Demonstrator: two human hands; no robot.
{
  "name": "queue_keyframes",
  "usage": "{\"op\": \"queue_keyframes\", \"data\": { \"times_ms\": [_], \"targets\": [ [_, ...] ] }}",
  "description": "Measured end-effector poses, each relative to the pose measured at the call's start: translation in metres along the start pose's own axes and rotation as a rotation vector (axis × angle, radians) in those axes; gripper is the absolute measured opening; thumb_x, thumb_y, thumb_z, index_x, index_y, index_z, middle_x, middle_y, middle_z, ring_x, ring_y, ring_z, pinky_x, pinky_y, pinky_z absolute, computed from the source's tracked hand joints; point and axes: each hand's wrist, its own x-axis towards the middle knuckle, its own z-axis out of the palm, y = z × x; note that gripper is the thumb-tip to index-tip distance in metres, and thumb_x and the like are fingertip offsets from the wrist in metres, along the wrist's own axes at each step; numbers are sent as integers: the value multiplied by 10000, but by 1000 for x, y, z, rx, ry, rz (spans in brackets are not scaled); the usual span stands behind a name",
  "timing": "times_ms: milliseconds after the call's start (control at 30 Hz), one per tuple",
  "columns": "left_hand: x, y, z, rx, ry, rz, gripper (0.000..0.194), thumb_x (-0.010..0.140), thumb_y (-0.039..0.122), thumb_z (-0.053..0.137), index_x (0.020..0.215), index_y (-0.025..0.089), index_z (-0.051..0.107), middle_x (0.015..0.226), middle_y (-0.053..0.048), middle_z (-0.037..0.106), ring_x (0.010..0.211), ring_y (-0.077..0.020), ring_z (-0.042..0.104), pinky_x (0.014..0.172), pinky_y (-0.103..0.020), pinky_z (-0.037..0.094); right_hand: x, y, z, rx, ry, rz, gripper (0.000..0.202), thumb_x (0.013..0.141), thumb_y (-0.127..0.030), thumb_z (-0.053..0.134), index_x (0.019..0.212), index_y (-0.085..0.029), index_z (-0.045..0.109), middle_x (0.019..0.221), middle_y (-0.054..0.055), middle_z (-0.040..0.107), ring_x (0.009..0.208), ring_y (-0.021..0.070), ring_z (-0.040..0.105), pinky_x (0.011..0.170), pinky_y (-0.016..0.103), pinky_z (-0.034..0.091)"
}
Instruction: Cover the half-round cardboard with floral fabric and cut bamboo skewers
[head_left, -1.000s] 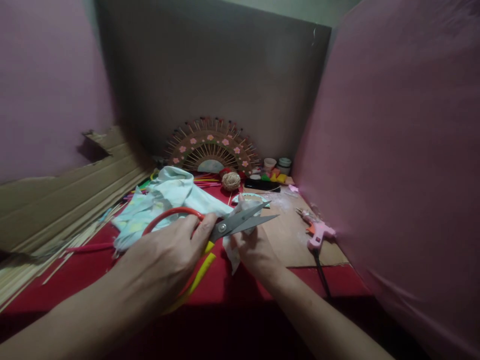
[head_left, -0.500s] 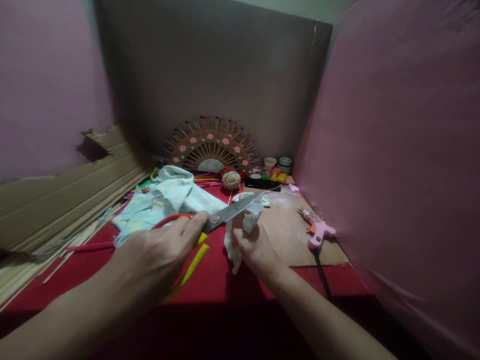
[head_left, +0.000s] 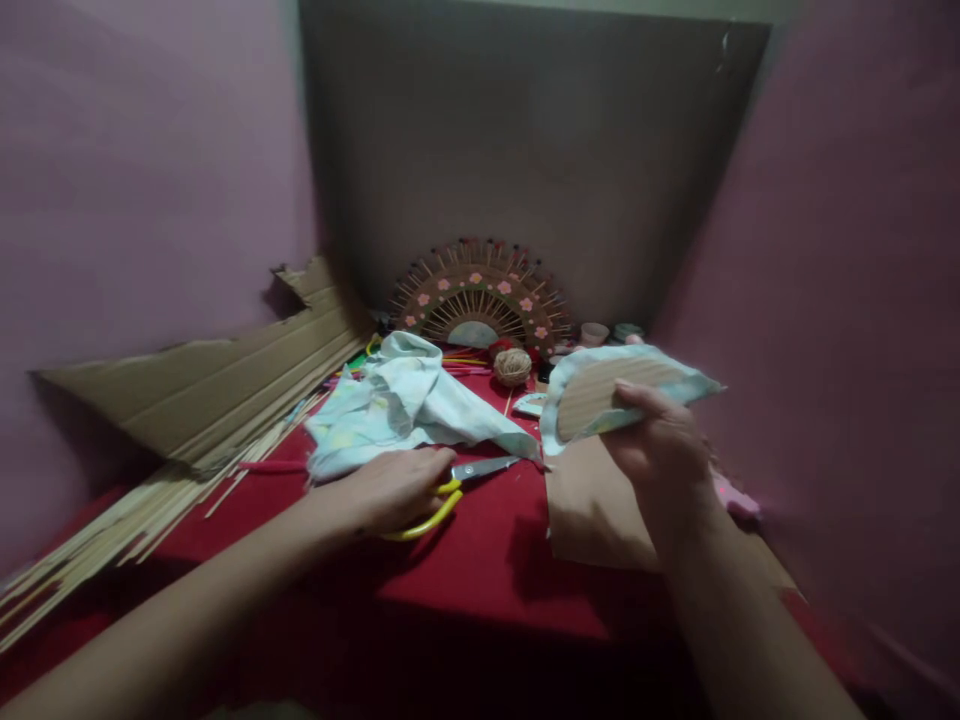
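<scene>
My left hand [head_left: 401, 485] is low over the red cloth, its fingers closed around the scissors [head_left: 486, 468]. Their yellow handle loop shows beneath the hand, and the blades point right, close to the tip of the crumpled pale blue fabric [head_left: 409, 400]. Raised at the right, my right hand [head_left: 664, 440] grips a half-round cardboard piece [head_left: 592, 397] with its thumb on the bare face. Pale blue fabric is folded over the edges of this piece. Some of the fingers are hidden behind it.
A decorated stick fan [head_left: 472, 300] stands against the back wall, with a twine ball [head_left: 513, 367] before it. Thin wooden sticks [head_left: 172, 510] and torn cardboard [head_left: 202, 400] line the left. A cardboard sheet [head_left: 592, 510] and a pink glue gun [head_left: 735, 497] lie right.
My right hand has moved right and turned the fabric-edged piece so its cardboard face shows. My left hand has lowered the scissors away from that piece. The camera view has swung left.
</scene>
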Motion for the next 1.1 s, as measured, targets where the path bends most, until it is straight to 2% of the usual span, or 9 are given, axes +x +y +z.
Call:
{"op": "queue_keyframes", "data": {
  "times_ms": [100,167,233,333,467,700,800,933,1100],
  "targets": [
    [9,-9,-18,-56,-29,114,248,810,297,506,1026,219,599,968,-61,653,829,-212,618,693,-288,458,7,18,-4,2,1,76,495,603,-64,612,1048,-280,623,849,-50,696,807,157,667,810,342,534],
    [21,-27,-33,-68,95,98,345,826,339,526,1148,222,569,1056,-79,629,947,-228,598,797,-307,456,9,31,-8,-12,-2,147,439,612,-86,626,1015,-260,640,807,-36,696,776,178,671,791,365,548],
    [38,-49,-41,-14,311,-77,611,785,369,601,1338,182,422,1238,-155,533,1123,-291,522,924,-382,416,7,40,-11,-17,6,200,407,617,-94,634,996,-241,651,779,-22,696,741,195,674,769,388,560],
    [69,-81,-40,61,309,-296,939,589,318,771,1408,155,341,1358,-230,425,1182,-390,477,935,-457,414,1,46,-9,39,11,222,476,624,-87,629,1069,-255,633,827,-17,708,780,203,684,785,413,560],
    [90,-111,-46,61,209,-226,290,677,175,623,956,159,699,951,-68,699,905,-238,643,800,-286,483,-6,48,-5,100,22,264,590,634,-82,617,1173,-320,585,876,-25,720,840,218,691,785,436,560],
    [91,-163,-155,181,572,-492,490,870,246,275,1161,0,583,1027,-100,674,977,-276,611,780,-350,479,-4,49,-7,99,59,314,669,635,-99,630,1252,-341,538,938,-16,720,838,216,691,804,428,553],
    [101,-178,-177,241,720,-665,456,883,222,300,1213,43,559,1226,-148,586,1099,-327,555,823,-377,480,-2,51,-10,89,106,325,695,629,-104,637,1270,-349,526,968,-19,713,847,206,685,842,431,537],
    [116,-180,-156,237,610,-713,522,864,317,420,1173,-94,509,1278,-324,442,1119,-441,498,799,-509,474,-3,56,-11,98,176,321,728,602,-78,651,1266,-353,533,964,-33,709,861,192,670,871,414,525],
    [129,-166,-94,198,396,-413,511,761,266,636,1247,136,552,1321,-183,503,1207,-343,465,974,-404,392,-7,60,-8,71,181,361,694,589,-88,659,1239,-314,565,912,-25,711,814,199,667,844,414,535]
  ]
}}
